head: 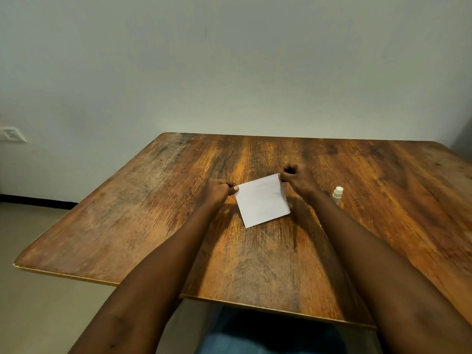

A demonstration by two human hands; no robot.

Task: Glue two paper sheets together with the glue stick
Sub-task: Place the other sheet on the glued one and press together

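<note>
Pinching the white square paper sheet [262, 200] at opposite far corners, left hand [220, 190] and right hand [298, 180] are judged to be aligning edges squarely, the white capped glue stick [337, 195] standing just right of the right hand.

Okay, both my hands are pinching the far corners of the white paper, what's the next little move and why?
Probably lay the paper flat on the table, then free the right hand for the capped glue stick standing just right of it. Both hands, including the left hand, are occupied at the paper's far corners, and only one white sheet face shows, so whether glue is on yet is unclear.
</note>
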